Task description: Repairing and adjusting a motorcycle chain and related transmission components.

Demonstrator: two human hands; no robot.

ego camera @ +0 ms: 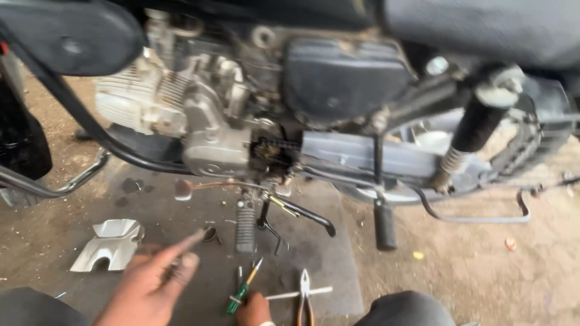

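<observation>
My left hand (148,287) is blurred at the bottom left, its index finger stretched toward a small dark part (209,233) on the ground, and nothing shows in its grasp. My right hand (254,309) at the bottom centre grips a green-handled screwdriver (243,290) whose tip points up toward the motorcycle's footpeg (244,226). Pliers (305,296) lie just right of that hand, across a thin white rod (284,295). Above stands the motorcycle engine (199,115), with its chain sprocket area (272,148) uncovered.
A silver metal cover (109,242) lies on the ground at the left. The side stand (305,216) and rear footpeg (385,224) hang down near the tools. My knees frame the bottom edge. A dark mat (326,259) lies under the tools, with dirt ground to the right.
</observation>
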